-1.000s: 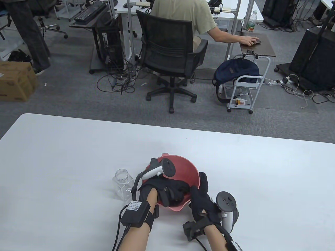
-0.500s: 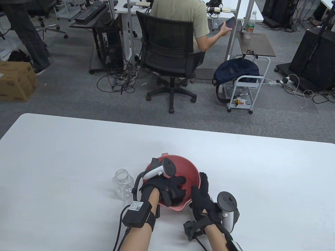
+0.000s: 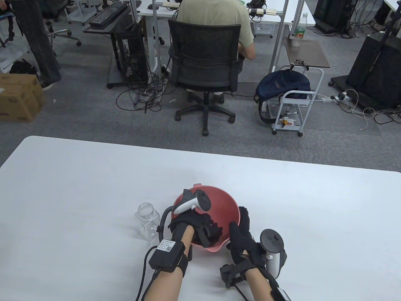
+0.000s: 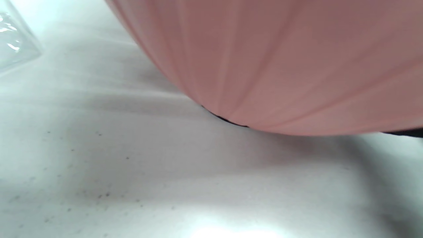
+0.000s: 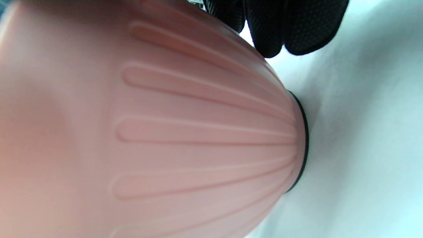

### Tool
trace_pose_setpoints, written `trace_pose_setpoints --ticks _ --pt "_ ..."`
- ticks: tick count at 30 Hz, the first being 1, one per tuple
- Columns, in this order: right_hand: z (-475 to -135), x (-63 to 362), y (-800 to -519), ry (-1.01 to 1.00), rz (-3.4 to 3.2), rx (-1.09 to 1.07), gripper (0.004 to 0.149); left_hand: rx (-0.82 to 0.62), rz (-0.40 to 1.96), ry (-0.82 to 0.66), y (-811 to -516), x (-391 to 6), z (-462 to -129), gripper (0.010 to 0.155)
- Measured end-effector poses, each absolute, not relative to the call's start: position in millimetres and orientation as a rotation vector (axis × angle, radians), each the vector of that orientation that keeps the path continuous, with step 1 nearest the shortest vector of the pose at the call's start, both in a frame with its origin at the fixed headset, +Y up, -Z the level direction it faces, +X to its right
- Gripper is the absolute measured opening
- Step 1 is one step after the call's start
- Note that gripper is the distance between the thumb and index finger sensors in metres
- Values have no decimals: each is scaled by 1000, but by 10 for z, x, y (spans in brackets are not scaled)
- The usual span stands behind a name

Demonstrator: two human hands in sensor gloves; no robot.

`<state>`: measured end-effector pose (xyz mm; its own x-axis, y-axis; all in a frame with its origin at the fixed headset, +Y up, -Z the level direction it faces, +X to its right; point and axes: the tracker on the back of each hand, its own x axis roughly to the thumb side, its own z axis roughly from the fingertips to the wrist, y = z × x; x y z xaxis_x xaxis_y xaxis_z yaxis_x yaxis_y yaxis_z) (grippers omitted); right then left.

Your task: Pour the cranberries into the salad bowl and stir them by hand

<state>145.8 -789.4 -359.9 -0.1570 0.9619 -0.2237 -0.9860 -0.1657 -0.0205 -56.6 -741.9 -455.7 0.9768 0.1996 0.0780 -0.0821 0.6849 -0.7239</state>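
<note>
R hand (image 3: pixel 242 233) grips the pink salad bowl (image 3: pixel 225 205) at its rim, L hand (image 3: pixel 200 227) w/ fingers curled inside the bowl, holding nothing visible, clear jar (image 3: pixel 147 219) just beside.

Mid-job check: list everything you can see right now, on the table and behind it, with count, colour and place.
Bowl: 1, pink, near table edge, centre.
Jar: 1, clear, lidless, left of bowl, looks empty.
Table: 1, white.
Chair: 1, black, behind table, person seated.
Backpack: 1, dark blue, on white cart.
Box: 1, cardboard, far left floor.
Bottle: 1, clear, far desk.
Left hand: black glove, fingers curled down inside bowl; contents hidden.
Right hand: black glove, holds bowl's right side.
</note>
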Motion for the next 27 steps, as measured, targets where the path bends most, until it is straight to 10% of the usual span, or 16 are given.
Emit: trace_pose_setpoints --ticks 27 --pt "-3599 1452 -7893 154 1726 -225 73 -751 239 -245 -7391 -554 -4567 73"
